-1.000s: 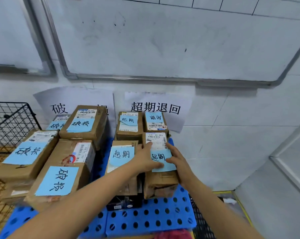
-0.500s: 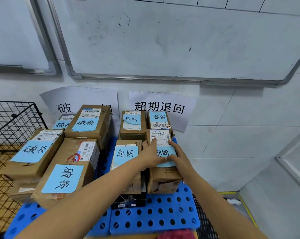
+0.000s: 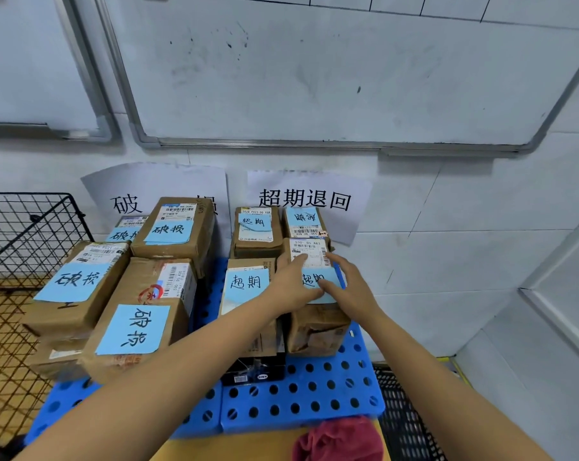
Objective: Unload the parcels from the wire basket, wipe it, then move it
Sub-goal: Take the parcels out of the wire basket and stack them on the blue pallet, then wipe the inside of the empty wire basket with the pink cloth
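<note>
Several brown cardboard parcels with blue handwritten notes stand on a blue perforated pallet [image 3: 301, 400] against the wall. My left hand [image 3: 293, 284] and my right hand [image 3: 346, 287] both rest flat on the top of the front right parcel [image 3: 316, 327], fingers pressing its blue note [image 3: 318, 281]. Neither hand wraps around the box. A black wire basket [image 3: 22, 234] stands at the left edge, its inside mostly hidden by the parcels. A red cloth [image 3: 341, 440] lies at the bottom of the view.
The left stack of parcels [image 3: 132, 321] sits beside the basket. Two paper signs [image 3: 308, 199] hang on the tiled wall below a whiteboard [image 3: 314, 71]. A black grid panel [image 3: 404, 417] lies right of the pallet. A white ledge [image 3: 564, 294] juts in at the right.
The view has shifted slightly. Both hands stay on the front right parcel; the right hand's fingers have slid a little over the blue note.
</note>
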